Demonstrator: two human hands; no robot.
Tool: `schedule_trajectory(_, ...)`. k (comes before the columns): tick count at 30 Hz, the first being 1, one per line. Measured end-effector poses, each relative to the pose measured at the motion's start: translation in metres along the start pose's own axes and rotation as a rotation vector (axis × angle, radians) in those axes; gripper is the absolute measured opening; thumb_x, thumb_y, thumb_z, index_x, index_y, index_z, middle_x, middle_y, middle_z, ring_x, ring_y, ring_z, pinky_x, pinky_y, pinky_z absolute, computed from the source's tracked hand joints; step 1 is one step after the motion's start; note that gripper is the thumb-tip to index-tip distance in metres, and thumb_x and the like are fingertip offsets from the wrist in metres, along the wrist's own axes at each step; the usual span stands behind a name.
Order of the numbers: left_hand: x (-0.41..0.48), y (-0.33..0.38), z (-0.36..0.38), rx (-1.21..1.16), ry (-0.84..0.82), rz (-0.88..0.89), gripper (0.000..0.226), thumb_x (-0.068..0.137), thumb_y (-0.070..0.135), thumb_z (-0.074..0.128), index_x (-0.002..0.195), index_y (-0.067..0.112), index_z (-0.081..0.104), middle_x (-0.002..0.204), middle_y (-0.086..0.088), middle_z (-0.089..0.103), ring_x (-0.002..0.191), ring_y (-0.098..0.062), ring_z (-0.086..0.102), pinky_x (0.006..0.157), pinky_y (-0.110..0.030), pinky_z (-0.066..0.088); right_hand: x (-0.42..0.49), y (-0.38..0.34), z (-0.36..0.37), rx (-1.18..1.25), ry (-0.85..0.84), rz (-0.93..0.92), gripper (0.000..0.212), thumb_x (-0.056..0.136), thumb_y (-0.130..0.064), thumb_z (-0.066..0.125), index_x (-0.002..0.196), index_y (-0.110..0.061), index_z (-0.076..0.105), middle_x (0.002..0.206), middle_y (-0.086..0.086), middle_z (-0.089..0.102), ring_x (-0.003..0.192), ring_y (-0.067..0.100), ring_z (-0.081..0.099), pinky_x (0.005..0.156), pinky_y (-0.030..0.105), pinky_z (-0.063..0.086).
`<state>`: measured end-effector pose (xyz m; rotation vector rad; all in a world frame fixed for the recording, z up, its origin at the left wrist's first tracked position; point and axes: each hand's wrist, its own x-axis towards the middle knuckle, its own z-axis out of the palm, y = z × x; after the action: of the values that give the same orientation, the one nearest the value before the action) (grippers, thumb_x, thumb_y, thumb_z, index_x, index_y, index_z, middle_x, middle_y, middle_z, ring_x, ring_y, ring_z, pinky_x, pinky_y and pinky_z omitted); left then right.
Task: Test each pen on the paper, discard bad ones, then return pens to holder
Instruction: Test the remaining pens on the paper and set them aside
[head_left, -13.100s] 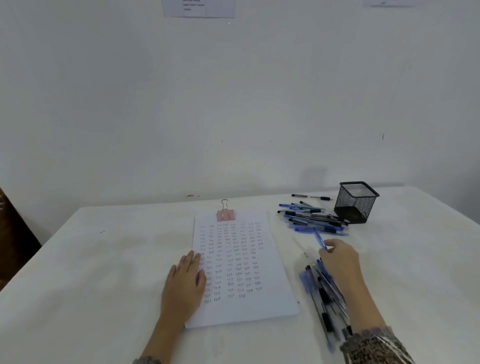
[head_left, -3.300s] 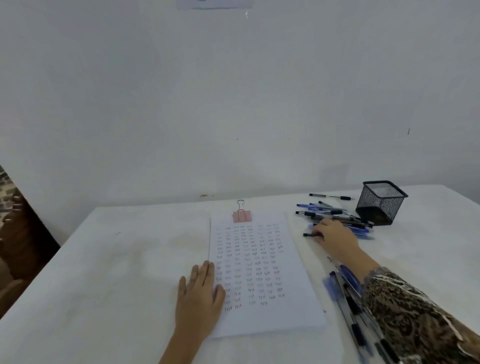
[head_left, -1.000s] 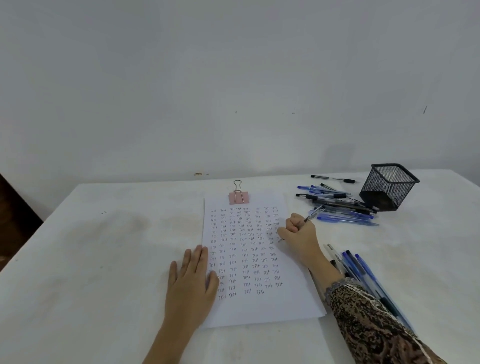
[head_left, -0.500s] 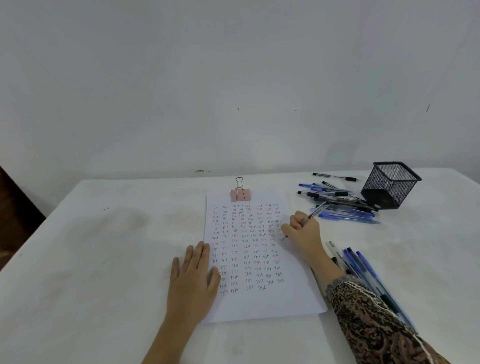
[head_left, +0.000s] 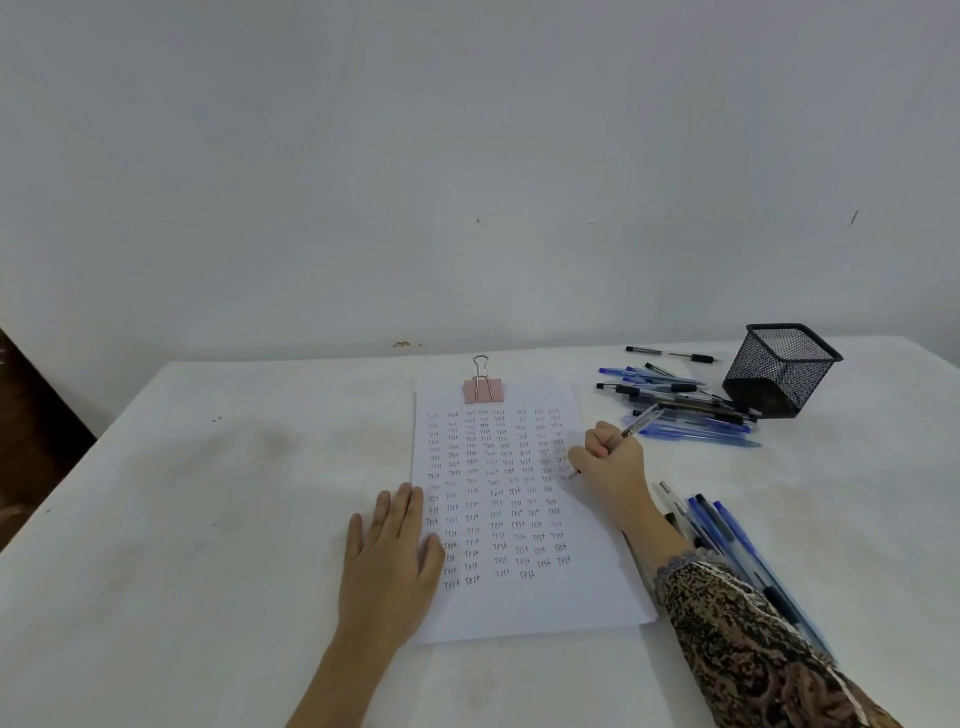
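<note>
A white sheet of paper (head_left: 519, 608), covered in rows of handwritten "Test" words, lies in the middle of the table under a pink binder clip (head_left: 483, 389). My right hand (head_left: 610, 462) grips a clear pen (head_left: 641, 420) with its tip on the paper's right edge. My left hand (head_left: 389, 551) lies flat on the paper's left edge. A pile of blue and black pens (head_left: 680, 410) sits beside the black mesh holder (head_left: 779, 369) at the back right. A second row of pens (head_left: 727, 535) lies by my right forearm.
A single black pen (head_left: 670, 354) lies apart behind the pile, near the wall. The white table (head_left: 208, 519) ends at the wall behind and drops off on the left, where a dark wooden object (head_left: 31, 431) stands.
My right hand took a pen from the far pile and brought it to the paper's right edge, where it now writes. My left hand stays pressed on the paper.
</note>
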<state>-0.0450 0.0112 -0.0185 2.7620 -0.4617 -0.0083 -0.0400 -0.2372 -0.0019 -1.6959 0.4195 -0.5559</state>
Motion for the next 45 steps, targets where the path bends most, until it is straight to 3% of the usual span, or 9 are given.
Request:
schedule_trajectory(5, 0.001, 0.001, 0.0, -0.005, -0.002, 0.004, 0.094, 0.06, 0.054, -0.015, 0.147, 0.022, 0.001, 0.155, 0.008, 0.0, 0.143, -0.01, -0.005, 0.111, -0.03, -0.012, 0.001, 0.0, 0.0, 0.056, -0.016, 0.017, 0.049, 0.07, 0.016, 0.052, 0.052, -0.019, 0.022, 0.058, -0.003, 0.023, 0.046, 0.003, 0.021, 0.049, 0.011, 0.026)
schedule_trajectory(8, 0.0, 0.001, -0.002, -0.002, -0.009, -0.001, 0.095, 0.059, 0.054, -0.016, 0.147, 0.022, 0.0, 0.155, 0.008, -0.001, 0.143, -0.01, -0.005, 0.113, -0.031, -0.011, 0.004, -0.004, -0.007, 0.298, 0.035, 0.117, 0.043, 0.076, -0.008, 0.063, 0.051, -0.018, 0.031, 0.047, 0.0, 0.03, 0.04, 0.007, 0.025, 0.037, 0.016, 0.023)
schedule_trajectory(12, 0.0, 0.001, -0.001, 0.016, -0.01, -0.009, 0.095, 0.058, 0.053, -0.018, 0.147, 0.022, -0.002, 0.155, 0.009, -0.002, 0.143, -0.009, -0.006, 0.114, -0.032, -0.01, -0.008, -0.023, -0.012, 0.257, -0.007, 0.19, 0.047, 0.099, -0.045, 0.03, 0.063, -0.016, 0.039, 0.04, -0.006, 0.032, 0.032, 0.009, 0.028, 0.037, 0.018, 0.02)
schedule_trajectory(18, -0.001, 0.003, -0.002, -0.026, -0.01, -0.017, 0.095, 0.059, 0.056, -0.015, 0.147, 0.023, 0.002, 0.155, 0.01, 0.001, 0.143, -0.008, -0.005, 0.114, -0.032, -0.009, -0.038, -0.024, -0.019, 0.246, 0.047, 0.146, 0.022, 0.102, -0.018, 0.031, 0.097, -0.008, 0.05, 0.058, 0.001, 0.048, 0.046, 0.014, 0.042, 0.046, 0.025, 0.036)
schedule_trajectory(22, 0.0, 0.002, 0.0, 0.025, -0.01, -0.018, 0.096, 0.057, 0.054, -0.018, 0.147, 0.023, 0.0, 0.155, 0.01, -0.001, 0.143, -0.009, -0.005, 0.115, -0.033, -0.007, -0.048, -0.027, -0.033, 0.323, 0.095, 0.23, 0.022, 0.101, -0.027, 0.035, 0.101, -0.018, 0.055, 0.057, -0.003, 0.038, 0.039, 0.007, 0.024, 0.036, 0.02, 0.02)
schedule_trajectory(28, -0.001, 0.004, -0.001, 0.026, -0.004, -0.009, 0.092, 0.063, 0.054, -0.013, 0.147, 0.021, 0.005, 0.155, 0.007, 0.004, 0.143, -0.011, 0.0, 0.115, -0.035, -0.003, -0.06, -0.039, -0.059, -0.207, 0.191, 0.082, 0.03, 0.101, -0.024, 0.032, 0.103, -0.008, 0.058, 0.067, 0.004, 0.051, 0.052, 0.019, 0.047, 0.048, 0.031, 0.035)
schedule_trajectory(31, 0.0, 0.005, -0.001, 0.013, -0.018, -0.012, 0.062, 0.09, 0.044, 0.01, 0.147, 0.02, 0.006, 0.156, 0.006, 0.005, 0.143, -0.012, 0.0, 0.116, -0.036, -0.002, -0.057, -0.038, -0.087, -0.627, 0.12, 0.075, 0.022, 0.096, -0.014, 0.041, 0.105, -0.004, 0.059, 0.085, 0.013, 0.06, 0.071, 0.026, 0.053, 0.06, 0.028, 0.038)
schedule_trajectory(35, 0.0, 0.003, -0.001, -0.004, 0.004, -0.001, 0.055, 0.097, 0.032, 0.023, 0.147, 0.019, 0.007, 0.156, 0.004, 0.007, 0.143, -0.013, 0.003, 0.116, -0.038, 0.0, -0.059, -0.025, -0.106, -0.965, -0.015, 0.202, 0.027, 0.092, -0.011, 0.047, 0.112, -0.003, 0.061, 0.108, 0.017, 0.057, 0.097, 0.031, 0.054, 0.076, 0.03, 0.041)
schedule_trajectory(45, -0.001, 0.002, 0.002, -0.006, -0.007, 0.0, 0.063, 0.088, 0.041, 0.011, 0.147, 0.02, 0.005, 0.156, 0.005, 0.007, 0.143, -0.012, 0.005, 0.116, -0.037, 0.0, -0.004, -0.035, -0.134, -1.042, -0.078, 0.248, 0.028, 0.092, -0.022, 0.046, 0.116, -0.016, 0.059, 0.119, 0.009, 0.056, 0.111, 0.028, 0.054, 0.091, 0.035, 0.045)
